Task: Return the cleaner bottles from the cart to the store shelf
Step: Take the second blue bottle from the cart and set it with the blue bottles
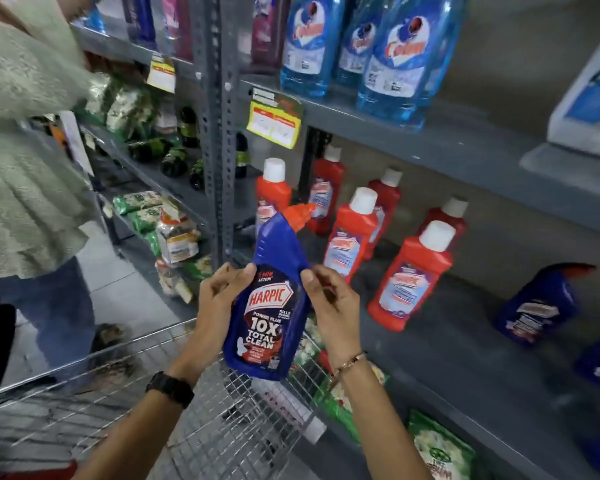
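I hold a blue Harpic cleaner bottle (269, 299) with an orange angled cap upright in front of the grey store shelf (447, 327). My left hand (219, 299) grips its left side and my right hand (329, 303) grips its right side. The bottle hangs above the far corner of the wire cart (153, 410). Several red cleaner bottles (409, 278) with white caps stand on the shelf behind it. Another blue Harpic bottle (541, 303) stands further right on the same shelf.
Tall blue liquid bottles (395, 60) stand on the shelf above, over a yellow price tag (274, 124). A person in a light green top and jeans (28, 150) stands at the left by the cart. Green packets (440, 448) fill the lower shelf.
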`<state>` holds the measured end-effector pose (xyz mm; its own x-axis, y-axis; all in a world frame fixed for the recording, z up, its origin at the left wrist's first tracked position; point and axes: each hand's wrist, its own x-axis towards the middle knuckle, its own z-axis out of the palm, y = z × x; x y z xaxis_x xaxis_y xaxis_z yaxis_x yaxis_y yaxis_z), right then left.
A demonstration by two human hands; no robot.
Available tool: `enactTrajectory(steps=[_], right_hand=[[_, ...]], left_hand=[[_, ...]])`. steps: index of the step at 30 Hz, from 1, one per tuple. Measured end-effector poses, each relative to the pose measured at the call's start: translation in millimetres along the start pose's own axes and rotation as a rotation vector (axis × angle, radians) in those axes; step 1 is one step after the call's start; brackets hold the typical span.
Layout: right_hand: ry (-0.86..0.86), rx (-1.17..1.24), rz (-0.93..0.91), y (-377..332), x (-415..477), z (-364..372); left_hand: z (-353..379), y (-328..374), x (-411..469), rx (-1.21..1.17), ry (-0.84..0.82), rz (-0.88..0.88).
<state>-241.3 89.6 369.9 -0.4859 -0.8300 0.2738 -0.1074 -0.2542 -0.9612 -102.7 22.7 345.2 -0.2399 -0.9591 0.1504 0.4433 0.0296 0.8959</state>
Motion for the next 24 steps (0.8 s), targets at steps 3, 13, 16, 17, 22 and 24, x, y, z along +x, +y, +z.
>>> enactTrajectory(steps=[3,13,16,17,22,24], right_hand=[[0.057,-0.169,-0.022,5.6,-6.5,-53.8],[0.393,-0.539,0.015,35.7,-28.6,-272.4],[0.447,-0.616,0.014,44.6,-33.9,-315.3],[0.461,-0.625,0.018,47.0,-35.9,-326.6],[0.494,-0.613,-0.037,54.3,-44.1,-357.8],[0.496,-0.614,-0.055,55.9,-45.8,-359.2]], left_hand=[[39.0,-25.1,-3.5,0.024,-0.109,-0.054],[235.9,-158.3,-35.3,0.484,-0.555,0.067],[277.6,-190.1,-46.8,0.522,-0.62,0.059],[287.5,-197.2,-50.2,0.527,-0.646,0.053],[313.1,-217.4,-56.2,0.559,-0.659,0.105],[314.2,-220.5,-57.2,0.579,-0.64,0.094]])
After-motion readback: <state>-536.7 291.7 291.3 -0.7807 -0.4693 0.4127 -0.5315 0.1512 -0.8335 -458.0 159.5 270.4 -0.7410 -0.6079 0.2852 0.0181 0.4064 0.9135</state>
